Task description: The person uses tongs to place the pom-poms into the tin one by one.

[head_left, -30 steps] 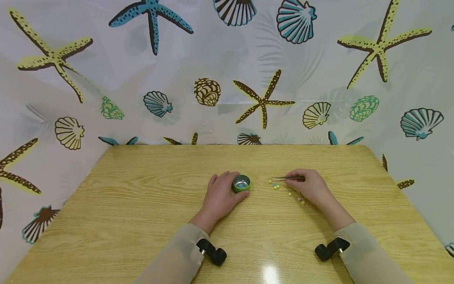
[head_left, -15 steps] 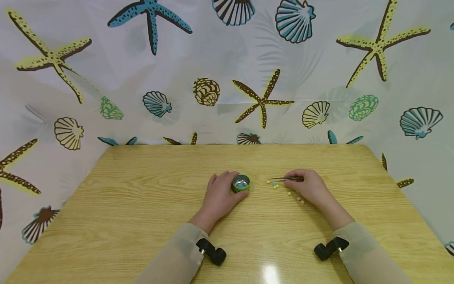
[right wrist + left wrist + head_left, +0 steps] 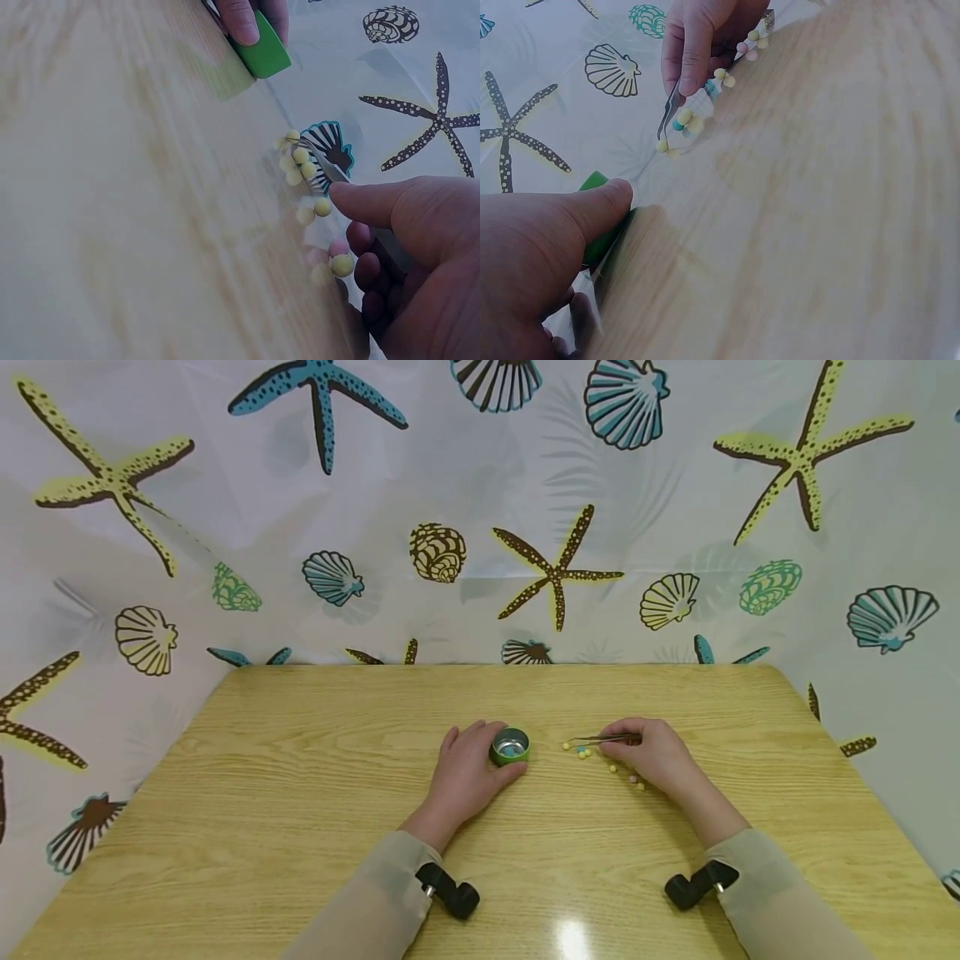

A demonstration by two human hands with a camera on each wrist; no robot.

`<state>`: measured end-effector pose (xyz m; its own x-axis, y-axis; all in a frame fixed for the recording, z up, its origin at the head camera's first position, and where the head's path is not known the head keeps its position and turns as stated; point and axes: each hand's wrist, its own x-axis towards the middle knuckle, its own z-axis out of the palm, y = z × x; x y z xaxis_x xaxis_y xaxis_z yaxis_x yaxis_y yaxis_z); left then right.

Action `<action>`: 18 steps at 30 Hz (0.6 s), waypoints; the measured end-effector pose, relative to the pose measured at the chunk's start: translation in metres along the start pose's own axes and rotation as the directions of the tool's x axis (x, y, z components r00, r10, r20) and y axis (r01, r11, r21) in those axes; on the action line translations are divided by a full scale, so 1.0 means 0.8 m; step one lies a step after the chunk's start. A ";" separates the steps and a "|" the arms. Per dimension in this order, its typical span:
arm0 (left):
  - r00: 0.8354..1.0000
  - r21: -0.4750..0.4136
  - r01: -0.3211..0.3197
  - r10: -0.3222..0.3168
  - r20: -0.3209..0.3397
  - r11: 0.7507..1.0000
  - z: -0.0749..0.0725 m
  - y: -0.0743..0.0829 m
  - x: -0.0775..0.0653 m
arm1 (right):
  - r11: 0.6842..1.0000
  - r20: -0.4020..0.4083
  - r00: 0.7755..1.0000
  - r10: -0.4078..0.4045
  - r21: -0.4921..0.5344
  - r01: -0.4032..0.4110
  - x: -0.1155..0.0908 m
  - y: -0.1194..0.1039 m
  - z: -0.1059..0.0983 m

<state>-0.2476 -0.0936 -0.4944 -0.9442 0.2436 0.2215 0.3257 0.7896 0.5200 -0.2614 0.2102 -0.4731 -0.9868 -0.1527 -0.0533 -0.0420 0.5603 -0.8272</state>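
My left hand (image 3: 471, 770) holds a small round green cup (image 3: 513, 763) from its left side, thumb at the near side and fingers behind. Light blue pieces (image 3: 511, 751) lie inside the cup's silvery interior. To the right, my right hand (image 3: 654, 755) pinches metal tweezers (image 3: 327, 165) that point left toward the cup. A yellow bead (image 3: 566, 746) is at the tweezers' tips; whether they grip it I cannot tell. Just under the tweezers sit a blue bead (image 3: 581, 749) and yellow beads (image 3: 308, 170).
More loose beads trail toward the right wrist: a yellow bead (image 3: 612, 769), a pinkish bead (image 3: 633, 779) and another yellow bead (image 3: 641, 787). The wooden table (image 3: 337, 718) ends at a back cloth (image 3: 465, 468) printed with shells and starfish.
The tweezers' tips and the yellow bead at them have shifted slightly left, toward the cup. My left hand and the cup have stayed in place.
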 end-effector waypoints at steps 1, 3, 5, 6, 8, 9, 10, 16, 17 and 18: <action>1.000 0.001 -0.001 0.001 -0.001 1.000 0.000 0.000 0.000 | 1.000 0.001 1.000 -0.004 -0.005 0.004 0.000 0.000 0.000; 1.000 0.004 -0.003 0.003 -0.004 1.000 0.000 0.000 0.000 | 1.000 0.000 1.000 0.000 -0.008 0.000 0.000 0.001 0.001; 1.000 0.004 -0.001 0.001 -0.002 1.000 0.000 0.000 0.000 | 1.000 -0.002 1.000 -0.001 -0.010 0.001 0.001 0.002 0.002; 1.000 0.003 0.000 0.000 -0.001 1.000 -0.001 0.001 0.000 | 1.000 -0.003 1.000 -0.003 -0.011 0.003 0.001 0.001 0.002; 1.000 0.002 0.000 0.000 0.000 1.000 -0.001 0.001 0.000 | 1.000 -0.009 1.000 -0.007 -0.019 0.007 0.001 0.001 0.001; 1.000 0.000 0.002 -0.002 0.002 1.000 -0.001 0.001 0.000 | 1.000 -0.010 1.000 -0.011 -0.023 0.010 0.001 0.001 0.001; 1.000 0.000 0.001 -0.001 0.001 1.000 -0.001 0.001 0.000 | 0.999 -0.015 1.000 -0.018 -0.032 0.017 0.001 0.001 0.001; 1.000 0.001 0.001 -0.001 0.001 1.000 0.000 0.000 -0.001 | 1.000 -0.020 1.000 -0.014 -0.006 0.014 0.000 0.002 0.001; 1.000 0.001 0.001 -0.001 0.000 1.000 0.000 0.000 -0.001 | 1.000 -0.017 1.000 -0.007 0.012 0.008 0.000 0.002 0.002; 1.000 -0.002 0.001 -0.001 -0.001 1.000 0.000 0.001 0.000 | 1.000 -0.015 1.000 -0.001 0.030 0.002 0.000 0.001 0.002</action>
<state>-0.2471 -0.0930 -0.4944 -0.9444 0.2424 0.2220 0.3251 0.7888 0.5217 -0.2611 0.2097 -0.4747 -0.9890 -0.1410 -0.0440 -0.0389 0.5355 -0.8436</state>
